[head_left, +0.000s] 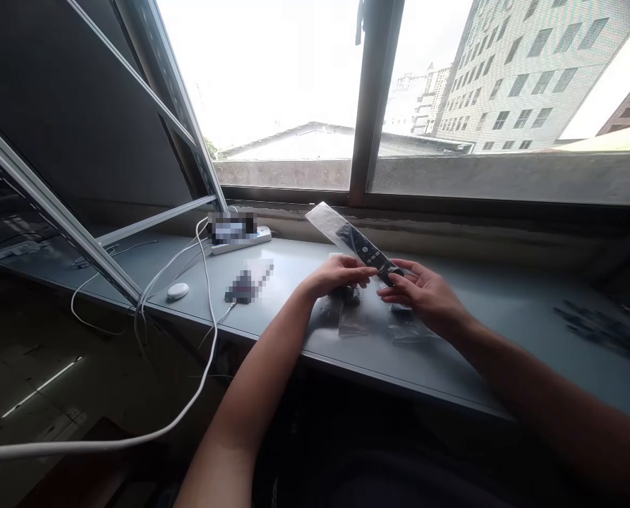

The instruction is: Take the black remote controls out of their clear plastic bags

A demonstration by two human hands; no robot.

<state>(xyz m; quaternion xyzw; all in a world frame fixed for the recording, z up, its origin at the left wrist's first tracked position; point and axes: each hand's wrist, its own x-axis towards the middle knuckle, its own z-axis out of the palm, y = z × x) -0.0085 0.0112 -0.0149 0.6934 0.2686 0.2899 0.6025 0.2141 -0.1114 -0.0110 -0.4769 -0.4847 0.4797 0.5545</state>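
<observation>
- The remote [367, 250], in its clear sleeve [322, 217], tilts above the counter [288, 257]; it could slip out of the slick plastic if the right hand's [418, 293] grip, closed by thumb and fingers on its lower end, loosens.
- The left hand [341, 275] has its fingers part-bent at the remote's edge; I cannot tell whether this grip pinches or merely steadies, so the remote might swivel under one-sided support.
- Pulling hard on the sleeve could tear it.
- Packets [353, 321] lie on the counter below the hands; a dipping wrist could nudge them towards its front edge.
- A white cable [209, 310] crosses the counter's front edge on the left; an outswung elbow might snag it.
</observation>
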